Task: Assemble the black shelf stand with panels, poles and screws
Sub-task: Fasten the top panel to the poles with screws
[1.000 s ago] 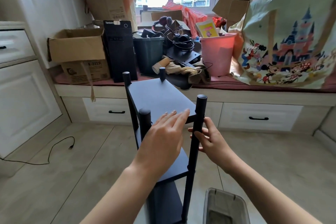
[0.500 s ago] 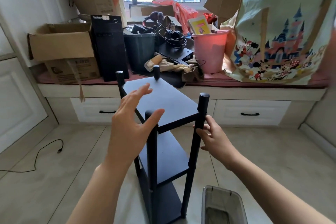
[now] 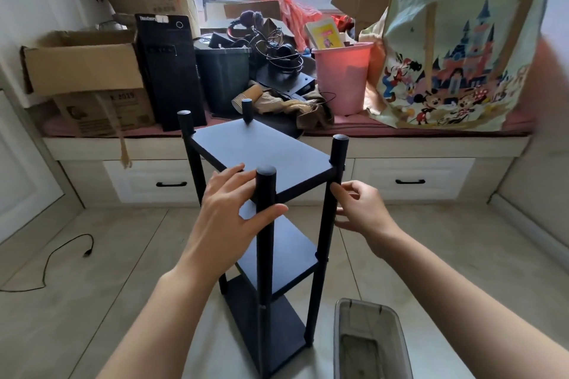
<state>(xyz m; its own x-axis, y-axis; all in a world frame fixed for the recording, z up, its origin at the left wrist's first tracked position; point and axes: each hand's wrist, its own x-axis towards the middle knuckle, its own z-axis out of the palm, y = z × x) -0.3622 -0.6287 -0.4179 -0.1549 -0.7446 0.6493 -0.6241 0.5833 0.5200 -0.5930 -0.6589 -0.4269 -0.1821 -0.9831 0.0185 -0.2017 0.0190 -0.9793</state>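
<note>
here, near the clear plastic bin [image 3: 368,344] on the tiled floor, the black shelf stand [image 3: 271,224] stands upright. the left hand [image 3: 229,218] half closes around the near pole [image 3: 265,224], the right hand [image 3: 358,211] touches the right pole [image 3: 328,209] with loose fingers. it seems light but stiff, with smooth round poles and matte flat panels; holding the poles high looks best.
</note>
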